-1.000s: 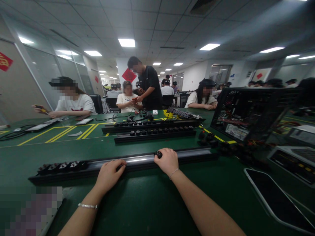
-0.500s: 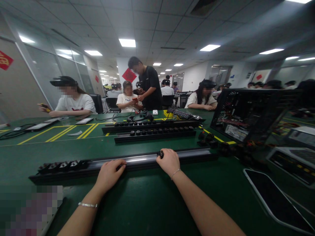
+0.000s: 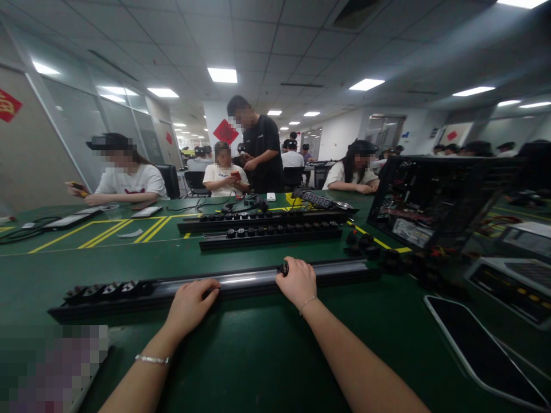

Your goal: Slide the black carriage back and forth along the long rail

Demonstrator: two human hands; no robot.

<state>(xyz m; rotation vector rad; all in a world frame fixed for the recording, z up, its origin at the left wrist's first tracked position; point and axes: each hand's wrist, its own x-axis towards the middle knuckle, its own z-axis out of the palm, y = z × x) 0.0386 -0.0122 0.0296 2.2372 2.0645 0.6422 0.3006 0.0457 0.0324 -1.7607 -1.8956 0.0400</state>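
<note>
A long black channel rail (image 3: pixel 336 269) with a shiny inner strip lies across the green table in front of me. Near its middle, my left hand (image 3: pixel 191 307) is closed round the near edge, thumb over the top. Farther right, my right hand (image 3: pixel 299 282) pinches a small black socket module (image 3: pixel 283 268) at the rail's open channel; my fingers hide part of it. Several black socket modules (image 3: pixel 112 288) sit side by side in the rail's left end. Between my hands the channel shows its bare strip.
Two similar rails with sockets (image 3: pixel 271 232) lie beyond. An open computer case (image 3: pixel 424 201) stands right, with loose black modules (image 3: pixel 364 244) beside it. A phone (image 3: pixel 482 350) lies near right, below a power supply unit (image 3: pixel 512 289). Other people sit across the table; one person (image 3: pixel 262 149) stands.
My right hand has shifted very slightly right along the rail with the socket module. My left hand keeps its place. Across the table, the standing person's hand has drawn back from the seated person's phone.
</note>
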